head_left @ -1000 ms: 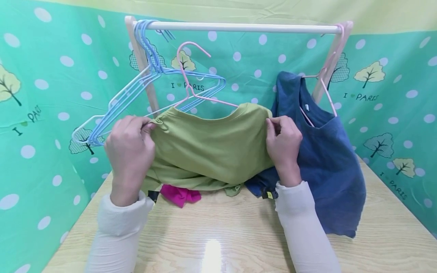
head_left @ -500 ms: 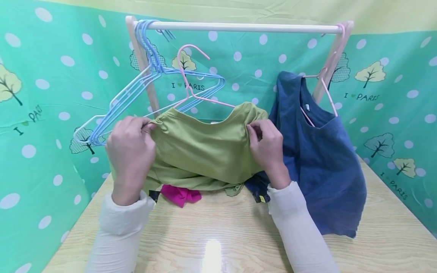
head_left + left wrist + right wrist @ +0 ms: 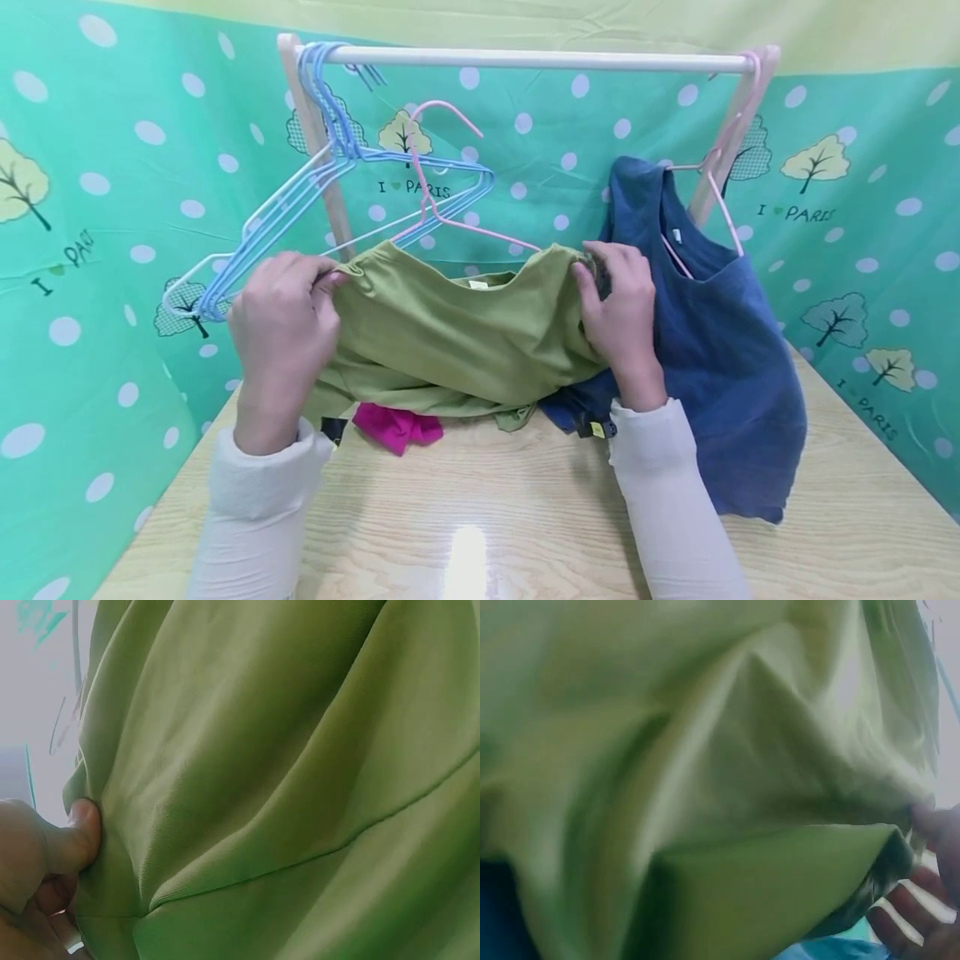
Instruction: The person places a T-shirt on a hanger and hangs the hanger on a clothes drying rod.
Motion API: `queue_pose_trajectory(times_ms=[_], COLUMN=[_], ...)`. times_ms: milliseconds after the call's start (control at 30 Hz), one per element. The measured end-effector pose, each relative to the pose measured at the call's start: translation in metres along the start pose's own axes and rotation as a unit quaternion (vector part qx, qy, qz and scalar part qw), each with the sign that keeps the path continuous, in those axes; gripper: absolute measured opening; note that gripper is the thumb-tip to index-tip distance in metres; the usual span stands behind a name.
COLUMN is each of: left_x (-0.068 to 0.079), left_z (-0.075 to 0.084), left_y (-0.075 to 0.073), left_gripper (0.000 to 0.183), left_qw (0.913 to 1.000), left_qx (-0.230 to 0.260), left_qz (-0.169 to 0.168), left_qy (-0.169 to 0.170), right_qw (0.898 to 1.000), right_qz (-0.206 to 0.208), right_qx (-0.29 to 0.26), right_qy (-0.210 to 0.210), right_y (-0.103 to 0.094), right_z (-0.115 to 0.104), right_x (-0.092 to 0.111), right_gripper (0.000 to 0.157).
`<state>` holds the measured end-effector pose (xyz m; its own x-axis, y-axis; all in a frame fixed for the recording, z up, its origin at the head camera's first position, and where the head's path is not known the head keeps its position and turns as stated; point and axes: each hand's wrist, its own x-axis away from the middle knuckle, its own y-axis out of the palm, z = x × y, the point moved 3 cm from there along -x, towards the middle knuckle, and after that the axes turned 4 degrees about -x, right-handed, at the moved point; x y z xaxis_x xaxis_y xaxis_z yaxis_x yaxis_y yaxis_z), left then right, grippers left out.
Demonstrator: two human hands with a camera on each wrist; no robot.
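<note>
An olive-green top point(image 3: 465, 333) hangs between both hands, its neckline up and a white label showing inside. A pink hanger point(image 3: 483, 231) is inside it, the hook and upper bar rising out of the neck; its bar ends are hidden in the cloth. My left hand point(image 3: 285, 325) pinches the top's left shoulder between thumb and fingers. At the opposite shoulder, my right hand point(image 3: 622, 308) has its thumb on the front of the cloth and fingers behind. In the right wrist view the thumb point(image 3: 932, 823) meets the garment edge, with the lower fingers spread.
Behind stands a rack with a white rail point(image 3: 525, 58). Several blue hangers point(image 3: 345, 137) crowd its left end. A navy sleeveless top point(image 3: 720, 375) hangs at the right, close to my right hand. Magenta cloth point(image 3: 397, 427) lies on the wooden table point(image 3: 405, 517).
My right hand first slid inward along the shoulder, then moved back outward, its fingers now behind the cloth. The pink hanger shifted right and the neckline sagged, baring the label. The left hand stayed.
</note>
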<state>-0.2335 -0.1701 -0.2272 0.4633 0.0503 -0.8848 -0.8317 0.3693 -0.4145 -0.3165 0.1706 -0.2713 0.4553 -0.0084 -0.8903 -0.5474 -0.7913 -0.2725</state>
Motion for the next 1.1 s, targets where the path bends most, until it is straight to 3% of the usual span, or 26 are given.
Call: queue_pose_trajectory(times_ms=[200,433,533,667,900,1000,1100], left_x=[0.002,0.005,0.005,0.004,0.0,-0.001,-0.002], left_z=[0.008,0.016,0.015,0.009,-0.005,-0.012,-0.019], left_y=[0.001,0.009,0.011,0.011,0.001,-0.005,-0.01], left_gripper=[0.013,0.01,0.008,0.006,0.011,0.011,0.011], left_qw=[0.9993,0.9986,0.9975,0.9929,0.9761,0.9735,0.9769], left_qx=[0.006,0.01,0.011,0.016,0.026,0.043,0.057], left_qz=[0.015,-0.004,-0.033,-0.1,-0.212,-0.221,-0.2], left_qy=[0.033,0.051,0.061,0.062,0.037,0.039,0.051], right_qw=[0.996,0.994,0.995,0.996,0.998,0.998,0.999], right_qz=[-0.052,-0.082,-0.076,-0.051,-0.024,-0.017,-0.009], right_qx=[-0.001,0.013,0.015,0.029,0.05,0.044,0.037], right_qy=[-0.074,-0.076,-0.07,-0.062,-0.041,-0.029,-0.023], right_y=[0.008,0.018,0.02,0.018,0.012,0.009,0.006], right_z=[-0.012,-0.026,-0.028,-0.027,-0.023,-0.02,-0.018], right_x=[0.001,0.006,0.007,0.008,0.006,0.005,0.004], right_gripper=[0.027,0.019,0.017,0.014,0.016,0.017,0.016])
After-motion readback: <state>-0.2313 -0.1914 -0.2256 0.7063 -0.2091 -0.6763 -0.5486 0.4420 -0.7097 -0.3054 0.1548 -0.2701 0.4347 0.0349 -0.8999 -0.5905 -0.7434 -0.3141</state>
